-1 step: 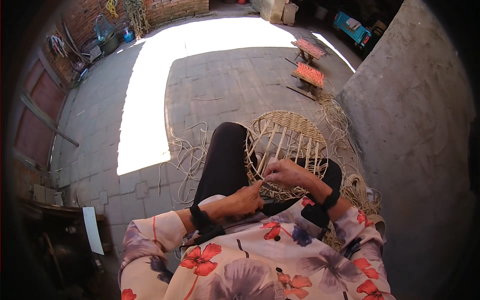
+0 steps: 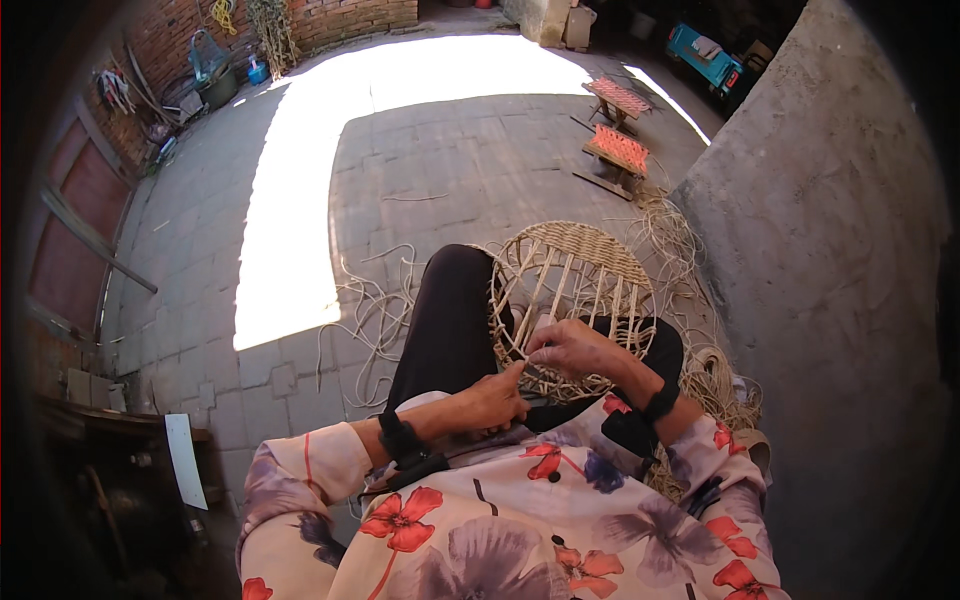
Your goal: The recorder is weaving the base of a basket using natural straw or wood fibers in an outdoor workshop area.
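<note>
A round, partly woven piece of straw-coloured cord (image 2: 585,240) rests tilted across my lap. Its far end is densely woven, and several pale strands run lengthwise over the open middle toward me. At its near left edge, my right hand (image 2: 575,348) bends in a pinch on a cord. My left hand (image 2: 492,400) is just beside it, fingers curled and index finger reaching to the right fingertips. Whatever lies inside the left fingers is hidden. Both hands cover part of the near rim.
Loose cord (image 2: 375,310) trails over the paving to my left. A larger tangle (image 2: 720,385) lies at my right, near the grey wall (image 2: 830,230). Two low stools with red woven seats (image 2: 622,148) stand ahead. A dark wooden table (image 2: 110,420) is at lower left.
</note>
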Tool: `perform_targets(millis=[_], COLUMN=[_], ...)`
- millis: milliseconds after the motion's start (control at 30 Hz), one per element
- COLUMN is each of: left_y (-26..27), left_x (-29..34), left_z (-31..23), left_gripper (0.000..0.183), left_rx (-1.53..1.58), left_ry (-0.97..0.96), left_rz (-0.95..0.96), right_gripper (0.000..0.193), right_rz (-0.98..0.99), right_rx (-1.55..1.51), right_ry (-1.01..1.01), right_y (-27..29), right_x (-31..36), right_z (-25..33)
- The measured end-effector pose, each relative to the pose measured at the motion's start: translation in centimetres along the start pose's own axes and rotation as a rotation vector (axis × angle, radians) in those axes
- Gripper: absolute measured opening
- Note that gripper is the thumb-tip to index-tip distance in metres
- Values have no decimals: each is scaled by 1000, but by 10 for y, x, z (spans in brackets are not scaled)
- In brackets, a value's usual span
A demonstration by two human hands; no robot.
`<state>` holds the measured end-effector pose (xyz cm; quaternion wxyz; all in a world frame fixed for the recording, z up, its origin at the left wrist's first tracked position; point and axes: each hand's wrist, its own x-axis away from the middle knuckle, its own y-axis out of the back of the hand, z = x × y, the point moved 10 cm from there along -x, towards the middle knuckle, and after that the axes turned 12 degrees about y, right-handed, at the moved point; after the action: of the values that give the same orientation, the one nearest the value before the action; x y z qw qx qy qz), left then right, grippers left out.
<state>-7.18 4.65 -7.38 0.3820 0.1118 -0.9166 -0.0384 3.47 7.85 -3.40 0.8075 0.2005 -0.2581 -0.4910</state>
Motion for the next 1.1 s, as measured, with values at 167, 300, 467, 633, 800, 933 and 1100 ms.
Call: perform_targets(millis=[167,300,467,633,800,933,1100], left_y=[-4,-1,23,55,55,49,44], left_x=[3,-2,25,48,50,57,66], left_z=[-2,-1,-24,-51,-65,-78,-81], left_gripper=[75,77,45,14,12,14,17], left_rx=[25,-193,-428,-634,-707,-794,-773], left_ry=[17,-111,-317,-512,-600,-801,-900], left_rz=[20,-170,-500,-930,-990,-970,-976], right_gripper=[26,28,22,18,20,19,19], right_rz=[-21,4,-26,-32,-37,-80,-105], right_rx=[-283,-576,-748,-724,-679,-693,-736], right_ry=[-197,-319,-379,-367,-367,-361,-336], right_y=[-11,-26,-35,-38,-36,-34,-31], right_x=[5,7,4,1,0,1,4], right_z=[-17,-14,-22,-29,-29,-27,-24])
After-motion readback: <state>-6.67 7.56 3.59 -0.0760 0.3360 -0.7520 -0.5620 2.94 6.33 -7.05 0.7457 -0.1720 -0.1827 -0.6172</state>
